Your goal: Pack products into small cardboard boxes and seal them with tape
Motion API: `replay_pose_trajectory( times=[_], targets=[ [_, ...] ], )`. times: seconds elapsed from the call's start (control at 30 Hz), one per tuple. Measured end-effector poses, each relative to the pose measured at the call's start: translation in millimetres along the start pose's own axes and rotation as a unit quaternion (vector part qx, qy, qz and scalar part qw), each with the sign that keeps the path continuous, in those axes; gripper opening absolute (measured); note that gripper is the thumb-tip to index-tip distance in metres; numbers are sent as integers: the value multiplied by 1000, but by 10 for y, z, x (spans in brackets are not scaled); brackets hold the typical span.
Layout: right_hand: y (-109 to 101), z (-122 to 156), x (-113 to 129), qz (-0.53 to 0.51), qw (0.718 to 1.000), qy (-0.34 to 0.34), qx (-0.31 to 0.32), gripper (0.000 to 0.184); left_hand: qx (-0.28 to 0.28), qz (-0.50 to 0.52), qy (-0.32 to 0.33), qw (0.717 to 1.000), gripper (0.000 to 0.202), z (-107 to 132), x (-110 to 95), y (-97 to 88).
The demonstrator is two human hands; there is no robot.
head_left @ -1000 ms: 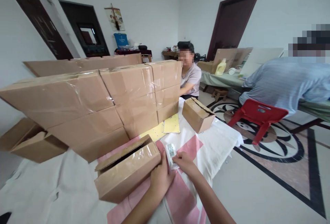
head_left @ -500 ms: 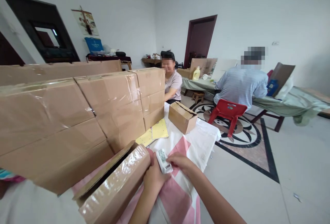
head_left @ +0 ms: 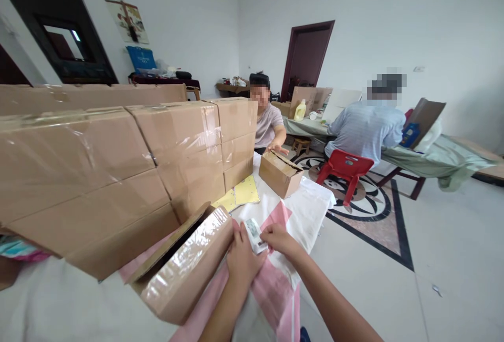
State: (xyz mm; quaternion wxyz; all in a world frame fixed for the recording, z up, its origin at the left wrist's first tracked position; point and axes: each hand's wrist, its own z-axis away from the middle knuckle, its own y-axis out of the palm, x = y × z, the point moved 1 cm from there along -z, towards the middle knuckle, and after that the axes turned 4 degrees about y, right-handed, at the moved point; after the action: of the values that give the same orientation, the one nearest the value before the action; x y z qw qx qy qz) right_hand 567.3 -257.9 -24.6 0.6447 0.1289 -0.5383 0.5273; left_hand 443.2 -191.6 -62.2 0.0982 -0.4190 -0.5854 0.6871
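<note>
Both my hands meet over a small white packet (head_left: 253, 235) with green print, at the edge of a table covered by a white and pink sheet (head_left: 275, 284). My left hand (head_left: 241, 260) is curled around the packet's near side and rests against the end of a taped cardboard box (head_left: 185, 271) that lies on its side with a flap open. My right hand (head_left: 279, 238) pinches the packet's far end with closed fingers.
A wall of stacked taped cartons (head_left: 118, 158) fills the left. Yellow cards (head_left: 240, 195) lie beside it. A seated person's hand touches a small open box (head_left: 280, 173). Another person sits on a red chair (head_left: 345, 170) at a green-covered table (head_left: 441, 156).
The view swung right and then steadied. My hands stay on the packet, which has tipped a little. The seated person's hand has come to the small box.
</note>
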Motion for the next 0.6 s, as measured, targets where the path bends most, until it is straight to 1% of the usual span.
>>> replay_pose_trajectory(
  times=[0.07,0.1,0.2,0.3,0.43,0.6],
  targets=[
    [24,1,-18,-9,1000,3,-6,27,-73,-12,55,996,93,45,2,102],
    [37,-5,-28,-12,1000,4,-9,28,-100,-15,78,992,90,58,9,152],
    [64,-37,-62,-15,1000,3,-15,26,-144,-1,107,984,89,50,53,250],
    [73,-54,-93,-10,1000,-6,-24,25,-147,31,114,982,90,2,94,238],
    [64,-13,-118,12,999,-21,-27,26,-117,66,100,986,96,-27,106,165],
    [18,80,-114,43,999,-22,-19,25,-126,59,94,986,93,1,87,139]
  ],
)
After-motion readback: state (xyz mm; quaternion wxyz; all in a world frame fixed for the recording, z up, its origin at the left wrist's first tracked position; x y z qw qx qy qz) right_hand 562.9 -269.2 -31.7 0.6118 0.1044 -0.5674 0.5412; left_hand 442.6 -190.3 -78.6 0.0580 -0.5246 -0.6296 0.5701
